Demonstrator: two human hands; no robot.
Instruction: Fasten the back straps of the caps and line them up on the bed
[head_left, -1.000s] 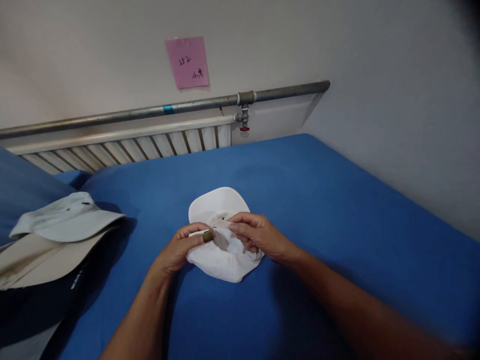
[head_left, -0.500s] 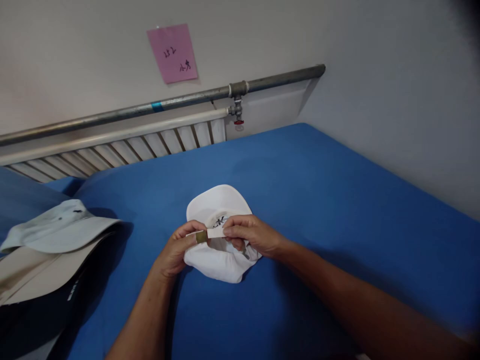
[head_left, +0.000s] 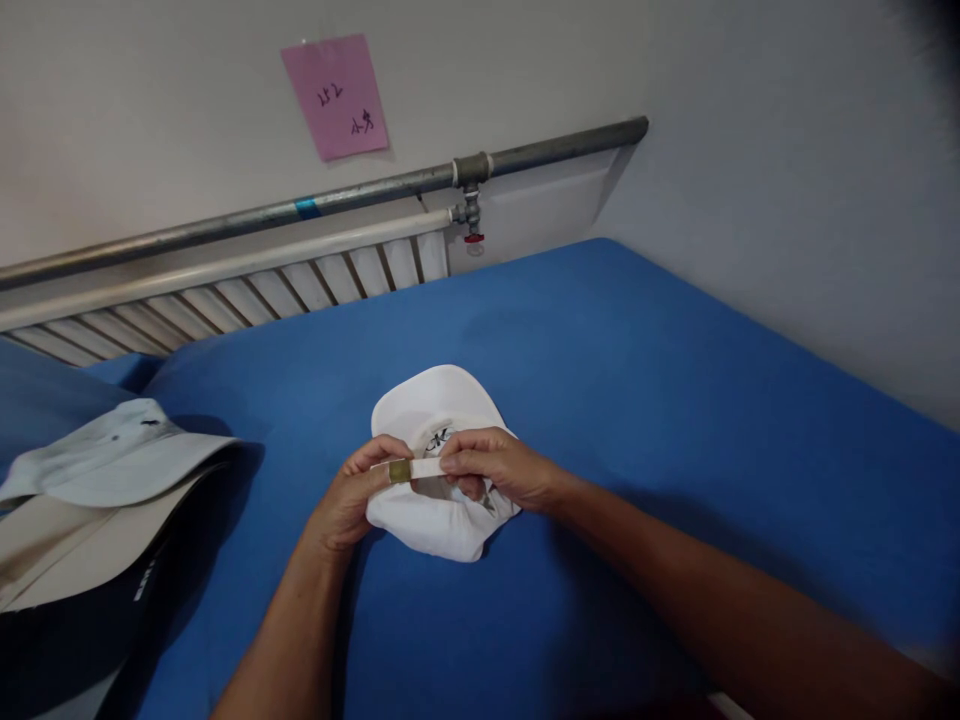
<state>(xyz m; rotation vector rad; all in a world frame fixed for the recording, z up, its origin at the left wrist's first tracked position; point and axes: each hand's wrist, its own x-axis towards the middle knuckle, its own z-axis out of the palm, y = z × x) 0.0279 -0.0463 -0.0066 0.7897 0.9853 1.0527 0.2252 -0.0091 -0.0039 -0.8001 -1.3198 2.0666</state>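
A white baseball cap (head_left: 427, 528) lies on the blue sheet with its brim pointing away from me and its inside partly showing. Dark lettering is visible inside the cap. Across its back opening runs a white strap (head_left: 428, 467) with a brass-coloured buckle (head_left: 400, 471). My left hand (head_left: 360, 492) is closed on the buckle end, thumb and fingers pinching it. My right hand (head_left: 499, 468) pinches the strap just right of the buckle, its lower fingers curled over the cap's opening.
A stack of caps, the top one pale blue (head_left: 112, 455), lies at the left on the blue sheet (head_left: 600, 370). Behind the bed are a white radiator (head_left: 262, 295) and a metal pipe (head_left: 555, 155) with a red-handled valve. A pink note (head_left: 337, 100) hangs on the wall.
My hands stay on the strap and buckle, the strap now lying slightly flatter between them. The whole view has shifted a little.
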